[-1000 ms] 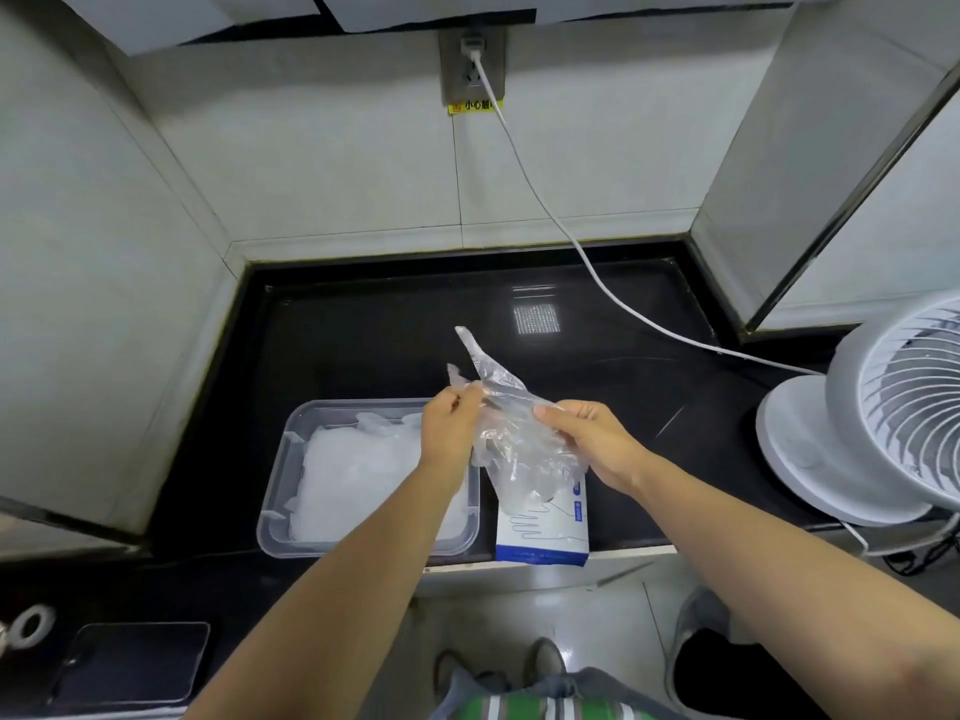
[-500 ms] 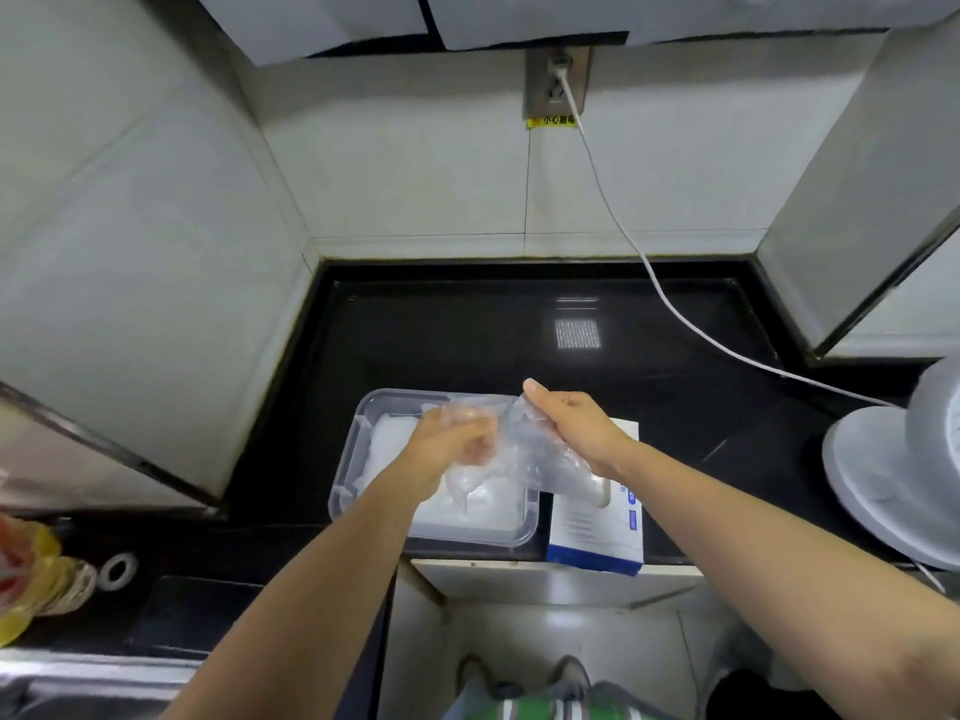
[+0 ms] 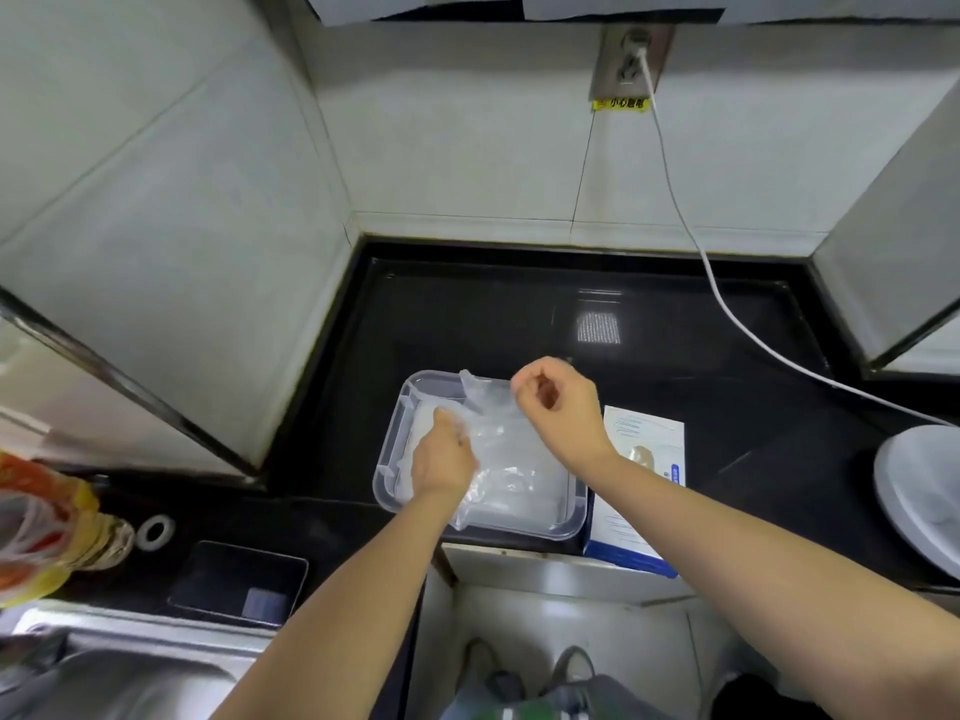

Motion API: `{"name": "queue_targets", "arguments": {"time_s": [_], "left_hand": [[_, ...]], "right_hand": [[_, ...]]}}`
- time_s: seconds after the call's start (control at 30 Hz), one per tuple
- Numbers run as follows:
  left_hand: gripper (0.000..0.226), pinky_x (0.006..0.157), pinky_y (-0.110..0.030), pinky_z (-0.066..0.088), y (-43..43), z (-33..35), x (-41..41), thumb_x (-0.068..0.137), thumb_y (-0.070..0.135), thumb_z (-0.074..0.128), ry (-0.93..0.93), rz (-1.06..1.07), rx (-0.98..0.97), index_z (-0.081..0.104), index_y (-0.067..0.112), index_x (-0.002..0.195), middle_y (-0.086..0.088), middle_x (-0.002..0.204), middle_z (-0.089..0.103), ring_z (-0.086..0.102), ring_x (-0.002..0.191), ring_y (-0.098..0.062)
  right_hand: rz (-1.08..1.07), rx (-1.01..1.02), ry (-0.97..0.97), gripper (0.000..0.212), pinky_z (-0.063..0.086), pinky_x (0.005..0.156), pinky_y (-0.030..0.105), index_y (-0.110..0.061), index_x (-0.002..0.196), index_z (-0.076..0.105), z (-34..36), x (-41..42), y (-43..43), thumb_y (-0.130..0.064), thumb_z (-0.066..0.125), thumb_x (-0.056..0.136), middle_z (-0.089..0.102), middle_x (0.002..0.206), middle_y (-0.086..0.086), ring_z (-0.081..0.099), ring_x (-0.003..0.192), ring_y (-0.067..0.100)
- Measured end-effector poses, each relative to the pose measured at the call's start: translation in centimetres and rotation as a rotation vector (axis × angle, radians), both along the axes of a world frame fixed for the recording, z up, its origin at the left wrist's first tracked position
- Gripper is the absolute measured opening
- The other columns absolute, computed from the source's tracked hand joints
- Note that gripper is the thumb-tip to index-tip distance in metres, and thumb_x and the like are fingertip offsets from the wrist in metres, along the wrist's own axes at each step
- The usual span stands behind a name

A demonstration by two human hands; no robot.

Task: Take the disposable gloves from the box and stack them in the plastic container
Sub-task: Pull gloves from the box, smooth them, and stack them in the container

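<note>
A clear plastic container [image 3: 385,462] sits on the black counter near its front edge, with a pile of clear disposable gloves inside. One thin clear glove [image 3: 493,433] is stretched over the container. My left hand [image 3: 441,454] grips its left part low over the pile. My right hand [image 3: 558,402] pinches its upper right edge, fingers curled. The white and blue glove box [image 3: 641,459] lies just right of the container, partly hidden by my right forearm.
A white fan base [image 3: 919,491] stands at the right edge, its cable [image 3: 691,236] running up to a wall socket. At the lower left are a dark phone [image 3: 239,582], a tape roll [image 3: 154,532], a bottle in a bag [image 3: 47,532] and a steel sink [image 3: 119,678].
Both hands carried the glove from above the box leftwards and down over the container. The camera view swung left, bringing the sink and bottle into view.
</note>
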State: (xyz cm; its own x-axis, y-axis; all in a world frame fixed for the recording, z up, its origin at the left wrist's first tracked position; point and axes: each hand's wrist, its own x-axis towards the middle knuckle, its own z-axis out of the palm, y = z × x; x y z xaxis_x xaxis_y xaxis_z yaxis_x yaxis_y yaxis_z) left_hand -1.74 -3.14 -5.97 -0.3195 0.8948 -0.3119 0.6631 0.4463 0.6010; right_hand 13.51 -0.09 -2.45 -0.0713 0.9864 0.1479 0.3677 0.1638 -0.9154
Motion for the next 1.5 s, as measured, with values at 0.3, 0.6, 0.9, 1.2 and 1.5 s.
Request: {"name": "queue_targets", "arguments": {"time_s": [0.3, 0.6, 0.9, 1.2, 1.5], "left_hand": [[0.029, 0.068, -0.025, 0.046, 1.2, -1.2, 0.3, 0.103, 0.031, 0.041, -0.046, -0.082, -0.118, 0.045, 0.019, 0.129, -0.007, 0.101, 0.058, 0.055, 0.084, -0.016], [0.008, 0.077, -0.039, 0.053, 1.4, 0.9, 1.8, 0.093, 0.018, 0.052, 0.084, -0.354, 0.298, 0.056, 0.015, 0.1, -0.007, 0.099, 0.063, 0.062, 0.089, -0.025], [0.079, 0.104, -0.037, 0.04, 2.4, -4.6, -1.1, 0.094, 0.026, 0.06, 0.232, -0.401, -0.446, 0.009, 0.023, 0.154, -0.013, 0.154, 0.026, 0.037, 0.136, -0.032], [0.099, 0.105, -0.039, 0.038, 2.7, -4.8, -1.1, 0.089, 0.029, 0.067, 0.22, -0.466, -0.54, -0.006, 0.022, 0.155, -0.012, 0.158, 0.016, 0.033, 0.138, -0.032], [0.066, 0.098, -0.033, 0.044, 2.2, -2.1, -0.1, 0.099, 0.029, 0.052, 0.319, -0.466, -0.437, 0.018, 0.019, 0.154, -0.011, 0.152, 0.034, 0.044, 0.131, -0.029]], "right_hand": [[0.263, -0.634, -0.392, 0.043, 0.059, 0.082, 0.033, -0.024, 0.135, 0.049, -5.0, -1.6, 0.0, -0.008, 0.058, 0.096, 0.057, 0.109, 0.006, 0.061, 0.095, 0.024], [0.404, -0.622, -0.607, 0.021, 0.049, 0.074, 0.025, -0.015, 0.109, 0.054, -7.2, -3.4, 0.5, -0.001, 0.05, 0.094, 0.055, 0.095, 0.002, 0.055, 0.088, 0.016], [0.489, -0.841, -0.781, 0.112, 0.053, 0.079, 0.028, -0.043, 0.155, -0.003, -7.9, -2.1, 0.5, 0.01, 0.063, 0.083, -0.001, 0.16, 0.006, 0.044, 0.131, 0.035], [0.506, -0.84, -0.835, 0.119, 0.054, 0.082, 0.034, -0.05, 0.148, -0.02, -8.9, -2.5, -0.1, 0.005, 0.063, 0.084, -0.006, 0.158, 0.003, 0.043, 0.127, 0.037], [0.471, -0.855, -0.629, 0.069, 0.058, 0.084, 0.035, -0.019, 0.154, 0.025, -5.1, -2.2, 0.8, -0.006, 0.058, 0.095, 0.033, 0.152, 0.009, 0.062, 0.112, 0.032]]}}
